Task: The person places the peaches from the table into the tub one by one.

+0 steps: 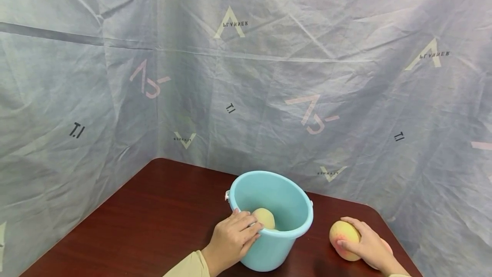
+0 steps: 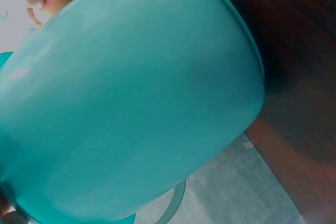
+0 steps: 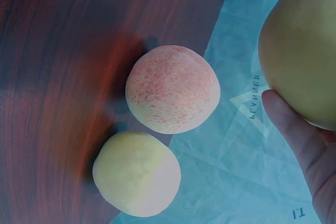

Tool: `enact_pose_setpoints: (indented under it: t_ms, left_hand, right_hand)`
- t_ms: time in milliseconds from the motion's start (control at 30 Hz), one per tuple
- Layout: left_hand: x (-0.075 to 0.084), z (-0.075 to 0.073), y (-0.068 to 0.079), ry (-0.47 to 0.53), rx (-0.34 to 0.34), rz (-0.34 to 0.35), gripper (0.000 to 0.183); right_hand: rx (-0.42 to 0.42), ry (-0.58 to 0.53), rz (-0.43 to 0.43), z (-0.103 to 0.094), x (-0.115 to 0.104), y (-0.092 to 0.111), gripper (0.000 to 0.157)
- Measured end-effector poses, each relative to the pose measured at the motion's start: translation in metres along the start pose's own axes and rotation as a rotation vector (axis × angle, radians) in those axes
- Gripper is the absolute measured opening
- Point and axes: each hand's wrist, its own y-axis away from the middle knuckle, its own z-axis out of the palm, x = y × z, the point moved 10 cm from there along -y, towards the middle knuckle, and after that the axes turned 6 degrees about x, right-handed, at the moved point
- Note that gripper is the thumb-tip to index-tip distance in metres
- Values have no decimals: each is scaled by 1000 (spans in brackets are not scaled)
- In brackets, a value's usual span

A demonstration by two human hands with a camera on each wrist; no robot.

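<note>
A light blue bucket [image 1: 267, 249] stands on the table, and my left hand [image 1: 232, 236] grips its near left rim with the fingers bent over the edge. Inside the bucket lies a yellow peach [image 1: 264, 218], partly covered by those fingers. To the right of the bucket, my right hand [image 1: 370, 245] holds a yellow and pink peach [image 1: 340, 232] between thumb and fingers. Two more peaches rest on the table in the right wrist view, one speckled pink [image 3: 173, 90] and one pale yellow [image 3: 136, 174]. The bucket's wall [image 2: 131, 93] fills most of the left wrist view.
A dark red-brown table [image 1: 153, 221] carries everything, its back corners rounded. Grey printed cloth [image 1: 269, 76] hangs close behind it and along both sides. A white handle mount [image 1: 227, 195] sticks out from the bucket's left rim.
</note>
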Motion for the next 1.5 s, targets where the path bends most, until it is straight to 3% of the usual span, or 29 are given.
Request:
enact_pose_setpoints:
  t_ms: [200, 400, 900, 1367, 1500]
  left_hand:
    - [1, 0, 2, -2, -12, 2, 31]
    - [2, -1, 1, 2, -9, 3, 31]
    - [1, -1, 3, 3, 5, 7, 29]
    - [2, 4, 0, -5, 21, 10, 29]
    - [0, 2, 0, -7, 30, 4, 29]
  right_hand:
    - [-6, -14, 5, 1, -2, -3, 60]
    - [108, 26, -55, -8, -13, -6, 60]
    - [340, 1, -109, -30, -37, -11, 61]
    - [378, -19, -184, -47, -57, -18, 63]
    - [343, -10, -199, -46, -62, -27, 64]
